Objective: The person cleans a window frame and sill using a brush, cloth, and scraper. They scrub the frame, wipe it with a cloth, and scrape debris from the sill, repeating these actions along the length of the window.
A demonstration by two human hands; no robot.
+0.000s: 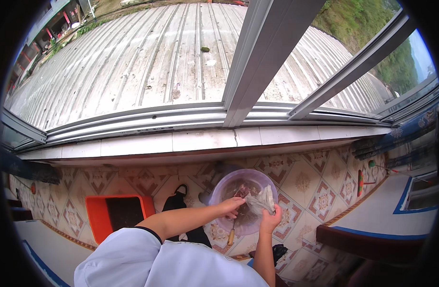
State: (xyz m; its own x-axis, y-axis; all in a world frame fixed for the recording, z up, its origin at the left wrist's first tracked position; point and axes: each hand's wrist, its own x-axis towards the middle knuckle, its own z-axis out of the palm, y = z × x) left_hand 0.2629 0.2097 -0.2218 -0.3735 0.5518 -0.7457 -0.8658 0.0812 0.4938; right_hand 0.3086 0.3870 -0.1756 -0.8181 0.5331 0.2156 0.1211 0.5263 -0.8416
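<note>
A round pale purple plastic basin (214,195) stands on the tiled floor and holds what looks like water with reddish pieces (243,191) in it. Over its right half, my right hand (273,215) grips a wet, pale grey cloth or thin sheet (261,201); which of the two it is, I cannot tell. My left hand (233,207) is above the basin's middle, its fingertips by the left edge of that grey thing. Whether they pinch it is unclear. A tool's wooden handle (231,238) sticks out over the near rim, below my left hand; its other end lies inside the basin.
An orange plastic tub (96,219) with something dark inside stands to the left. Beyond the basin runs a white tiled sill (201,141) under sliding window frames. A black bag or shoe (279,252) lies beside my right forearm. A dark red bench or ledge (366,244) is at the right.
</note>
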